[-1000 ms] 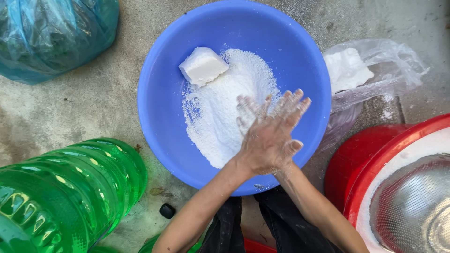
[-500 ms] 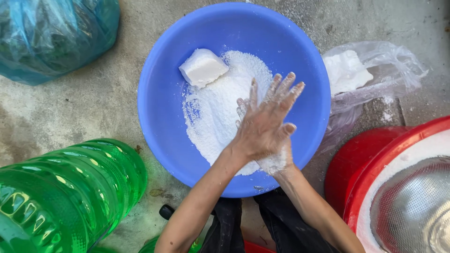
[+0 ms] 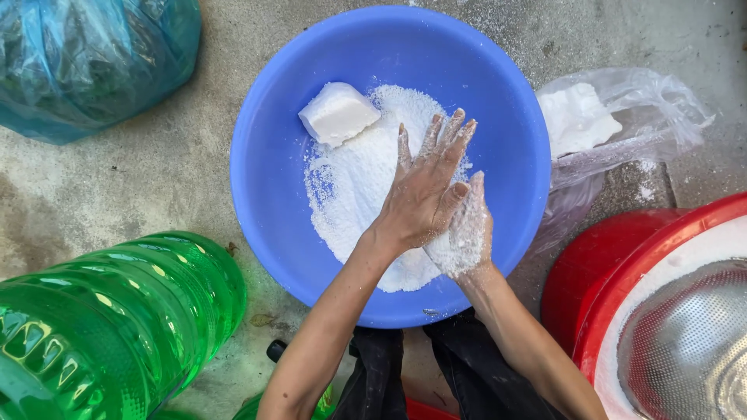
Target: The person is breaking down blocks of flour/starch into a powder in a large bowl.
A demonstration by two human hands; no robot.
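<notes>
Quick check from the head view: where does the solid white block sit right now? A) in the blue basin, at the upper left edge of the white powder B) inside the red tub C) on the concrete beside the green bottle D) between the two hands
A: the white block rests inside the blue basin against the powder heap, apart from the left hand and right hand pressed together lower down.

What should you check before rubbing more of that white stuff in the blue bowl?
1. Both hands over the blue bowl: ok.
2. Left hand lies on the right hand, palms pressed together: ok.
3. White crumbs inside the bowl: ok; some dust on the floor.
4. White block in the bowl, apart from the hands: ok.
5. Whether anything is between the palms: cannot tell.
</notes>
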